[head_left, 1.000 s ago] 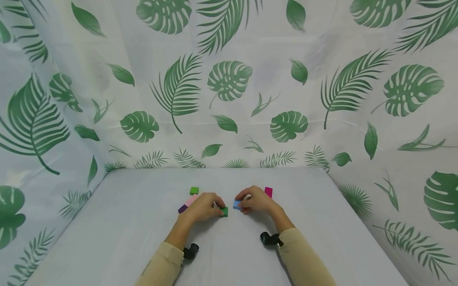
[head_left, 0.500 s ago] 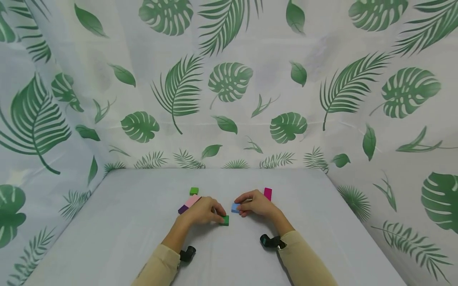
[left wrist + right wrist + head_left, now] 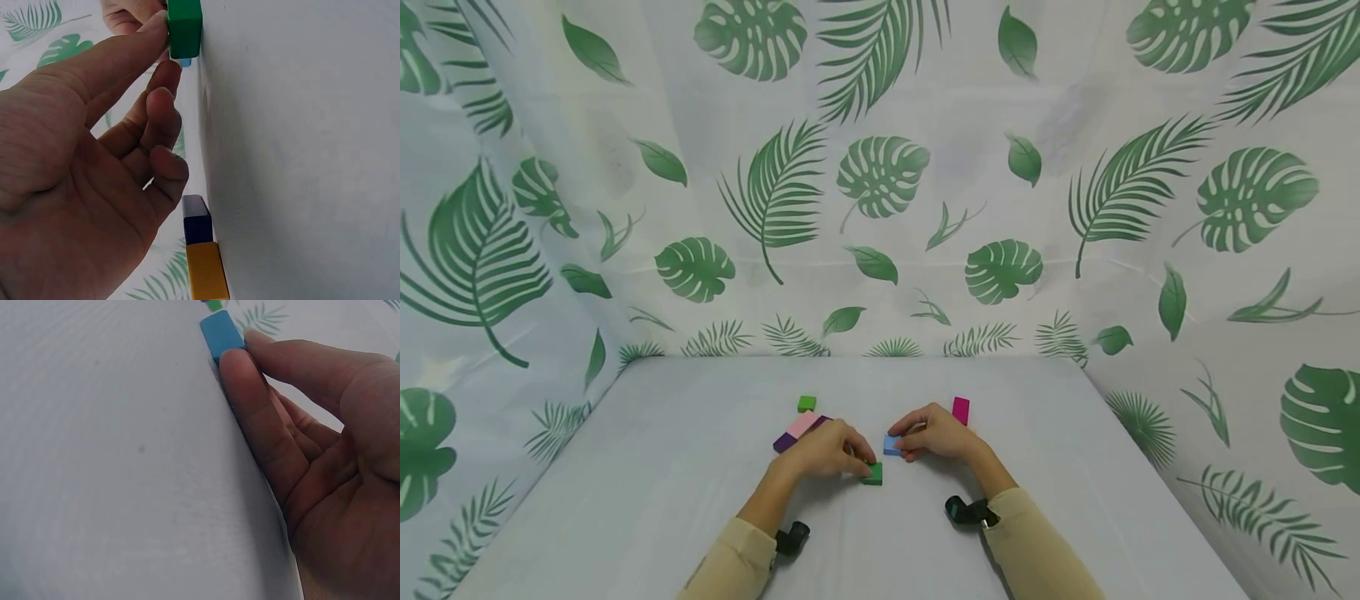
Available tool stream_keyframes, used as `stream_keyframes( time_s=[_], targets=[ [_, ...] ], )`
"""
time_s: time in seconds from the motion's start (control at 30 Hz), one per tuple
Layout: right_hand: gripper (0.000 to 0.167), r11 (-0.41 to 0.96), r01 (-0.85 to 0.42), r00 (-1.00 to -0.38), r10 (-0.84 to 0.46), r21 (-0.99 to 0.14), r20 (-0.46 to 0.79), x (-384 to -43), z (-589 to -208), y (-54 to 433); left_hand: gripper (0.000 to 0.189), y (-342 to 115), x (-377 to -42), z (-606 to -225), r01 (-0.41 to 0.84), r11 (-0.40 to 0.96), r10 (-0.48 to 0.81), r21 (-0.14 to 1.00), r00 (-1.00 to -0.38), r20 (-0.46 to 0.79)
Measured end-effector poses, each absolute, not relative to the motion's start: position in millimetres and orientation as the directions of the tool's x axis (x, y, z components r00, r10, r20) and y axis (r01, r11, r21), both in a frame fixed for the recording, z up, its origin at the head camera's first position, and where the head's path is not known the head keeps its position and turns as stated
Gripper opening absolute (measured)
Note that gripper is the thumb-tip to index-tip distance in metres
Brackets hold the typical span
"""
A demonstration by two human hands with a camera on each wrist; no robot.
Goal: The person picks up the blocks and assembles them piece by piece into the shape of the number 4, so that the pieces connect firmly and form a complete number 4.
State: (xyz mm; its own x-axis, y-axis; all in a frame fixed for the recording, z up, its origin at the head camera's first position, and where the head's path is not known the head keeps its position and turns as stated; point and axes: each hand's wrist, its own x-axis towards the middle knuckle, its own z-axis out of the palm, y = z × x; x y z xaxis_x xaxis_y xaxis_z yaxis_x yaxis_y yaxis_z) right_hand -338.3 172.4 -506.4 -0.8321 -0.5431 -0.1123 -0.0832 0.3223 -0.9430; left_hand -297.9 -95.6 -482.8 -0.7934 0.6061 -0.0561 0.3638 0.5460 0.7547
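Note:
My left hand (image 3: 831, 450) holds a small green block (image 3: 872, 474) at its fingertips, low at the white table. In the left wrist view the thumb lies against the side of this green block (image 3: 185, 31), and the other fingers are bent below it. To the right and slightly farther away, my right hand (image 3: 936, 432) pinches a light blue block (image 3: 892, 445) between thumb and fingers. The right wrist view shows the blue block (image 3: 222, 334) jutting beyond the fingertips, close to the table surface. The two blocks are apart, the green one nearer to me.
Behind my left hand lie a pink block (image 3: 805, 424) with dark purple parts and a light green block (image 3: 807, 403). An orange block (image 3: 207, 272) shows in the left wrist view. A magenta block (image 3: 960, 410) lies behind my right hand. Leaf-patterned cloth surrounds the table (image 3: 700, 392).
My left hand has brought the green block toward me. The right hand has shifted the blue block slightly toward me and to the left. More of the pink and purple blocks shows.

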Motion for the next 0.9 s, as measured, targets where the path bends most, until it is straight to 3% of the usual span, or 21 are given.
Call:
stream_keyframes(
  time_s=[0.47,0.9],
  targets=[
    [0.021,0.354,-0.109,-0.797,-0.589,-0.929,-0.132,-339.5,-506.1,172.1,0.006,-90.3,-293.3,-482.1,0.356,0.503,0.674,0.788,-0.732,-0.099],
    [0.014,0.377,-0.165,-0.735,-0.663,-0.911,-0.141,-334.1,-502.7,170.0,0.013,-85.5,-284.8,-478.2,0.339,0.534,0.678,0.774,-0.719,-0.153]
  ],
)
